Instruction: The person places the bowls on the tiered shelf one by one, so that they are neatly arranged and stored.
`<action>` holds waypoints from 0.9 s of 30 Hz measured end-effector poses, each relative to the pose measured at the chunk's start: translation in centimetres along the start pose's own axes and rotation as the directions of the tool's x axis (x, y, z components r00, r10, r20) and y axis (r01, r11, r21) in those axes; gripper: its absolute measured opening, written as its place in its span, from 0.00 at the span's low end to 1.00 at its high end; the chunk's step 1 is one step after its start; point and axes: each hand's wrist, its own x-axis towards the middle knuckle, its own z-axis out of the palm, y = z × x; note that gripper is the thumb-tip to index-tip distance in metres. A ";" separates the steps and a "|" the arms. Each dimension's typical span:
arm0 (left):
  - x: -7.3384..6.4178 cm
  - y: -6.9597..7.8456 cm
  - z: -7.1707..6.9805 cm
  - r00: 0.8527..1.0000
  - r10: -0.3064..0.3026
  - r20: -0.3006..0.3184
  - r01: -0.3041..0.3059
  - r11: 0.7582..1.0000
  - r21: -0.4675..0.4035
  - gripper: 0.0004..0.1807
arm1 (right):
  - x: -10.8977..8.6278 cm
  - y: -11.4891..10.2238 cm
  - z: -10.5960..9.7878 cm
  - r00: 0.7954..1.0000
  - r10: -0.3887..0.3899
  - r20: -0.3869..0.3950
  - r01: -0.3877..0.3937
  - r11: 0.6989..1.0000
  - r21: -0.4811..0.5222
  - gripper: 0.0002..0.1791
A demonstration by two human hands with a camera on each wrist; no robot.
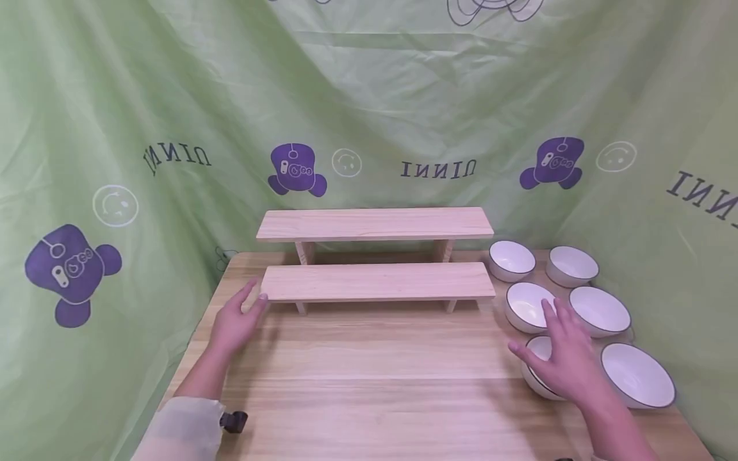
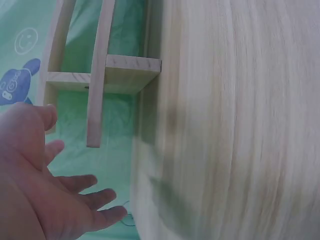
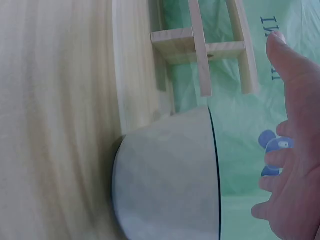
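Note:
My left hand (image 1: 233,323) is by the left end of the lower board of a two-step wooden shelf (image 1: 375,282), its fingers spread and holding nothing. In the left wrist view that hand (image 2: 55,185) appears beside the shelf's end (image 2: 95,120); whether it touches the wood I cannot tell. Over the white bowls on the right hovers my right hand (image 1: 567,362), fingers apart, partly hiding the front-left bowl (image 1: 539,378). In the right wrist view the right hand (image 3: 300,150) is above the rim of a white bowl (image 3: 167,175) and grips nothing.
Several white dark-rimmed bowls stand in two columns at the table's right side, among them a back-left bowl (image 1: 512,259) and a front-right bowl (image 1: 638,376). Beneath everything is a wooden table (image 1: 369,384). A green printed curtain (image 1: 369,96) encloses the back and sides.

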 end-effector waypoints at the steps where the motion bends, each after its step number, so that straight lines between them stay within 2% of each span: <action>1: 0.1 0.0 0.1 1.000 -0.018 -0.004 0.018 1.000 -0.021 0.41 | -0.1 0.2 0.0 1.000 -0.003 -0.008 0.003 1.000 0.004 0.60; 6: 0.4 -0.4 0.6 0.996 -0.088 -0.031 0.083 0.989 -0.123 0.38 | -1.0 0.8 0.1 0.999 0.000 -0.035 0.000 1.000 0.020 0.64; 12: 0.7 -0.8 1.3 0.992 -0.121 -0.044 0.108 0.967 -0.229 0.38 | -2.1 1.3 0.4 0.999 0.024 -0.044 -0.022 0.999 0.046 0.67; 17: 1.0 -0.8 1.8 0.987 -0.155 -0.038 0.139 0.951 -0.277 0.40 | -3.0 1.7 0.5 0.998 0.055 -0.044 -0.052 0.996 0.072 0.69; 22: 1.2 -0.6 2.3 0.982 -0.184 -0.033 0.161 0.922 -0.353 0.38 | -3.7 2.1 0.6 0.995 0.091 -0.045 -0.087 0.992 0.089 0.70; 27: 1.4 -0.6 2.6 0.979 -0.199 -0.051 0.157 0.885 -0.437 0.34 | -4.3 2.2 0.9 0.993 0.116 -0.039 -0.111 0.988 0.111 0.70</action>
